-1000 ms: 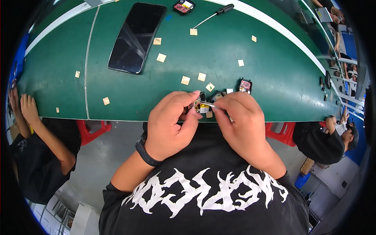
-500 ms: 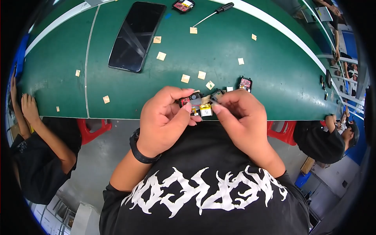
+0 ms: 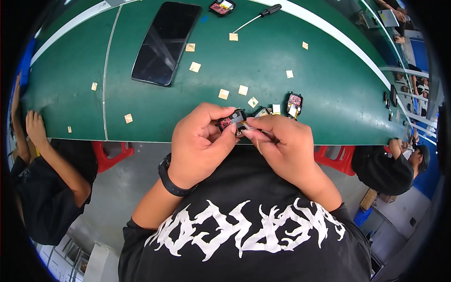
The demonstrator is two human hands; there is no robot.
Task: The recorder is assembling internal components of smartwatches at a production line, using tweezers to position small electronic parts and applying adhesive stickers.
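Observation:
My left hand is closed round a small open black device casing with a red circuit board inside, tilted over the table's near edge. The fingertips of my right hand are pinched together at the casing's right side. Between them shows a sliver of a small silver battery with a yellow end; the rest is hidden by my fingers. Just beyond my right fingers lie a dark casing part and a small white block. Beside them rests another open casing with a red board.
On the green table lie several tan square pads, a large black phone, a screwdriver and another open casing. People sit at both sides, one with a hand on the table. Red stools stand below the edge.
My right hand has moved left and closer to the casing. The battery that hung in plain sight below the casing is now mostly covered by my fingers.

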